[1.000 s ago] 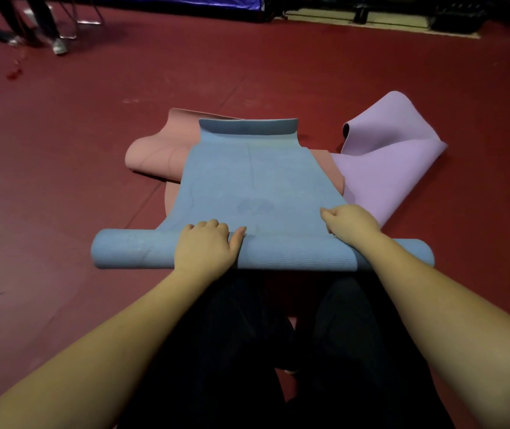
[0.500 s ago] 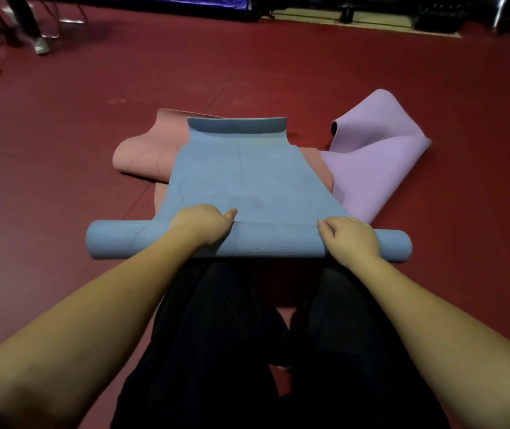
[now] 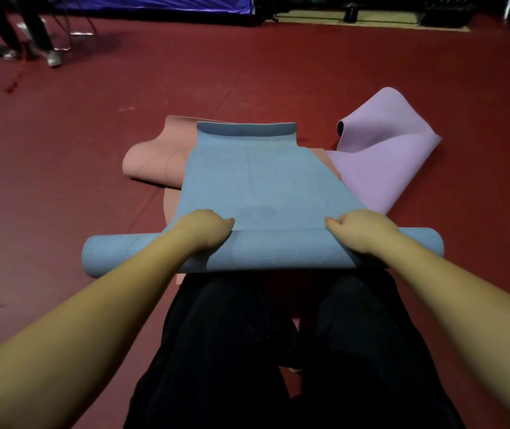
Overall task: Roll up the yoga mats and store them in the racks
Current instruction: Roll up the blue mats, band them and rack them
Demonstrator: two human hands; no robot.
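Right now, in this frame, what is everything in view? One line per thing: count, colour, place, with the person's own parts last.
blue mat: 1, blue, centre of the floor, near end rolled up, far end curled, lying over the pink mat
pink mat: 1, pink, under the blue mat, showing to its left
purple mat: 1, lilac, right of the blue mat, loosely folded
floor: 1, dark red
bystander's legs: 1 pair, dark trousers, pale shoes, far left
blue sheet: 1, along the far edge
own legs: 2, black trousers, bottom centre
left hand: 1, grips the roll left of centre
right hand: 1, grips the roll right of centre
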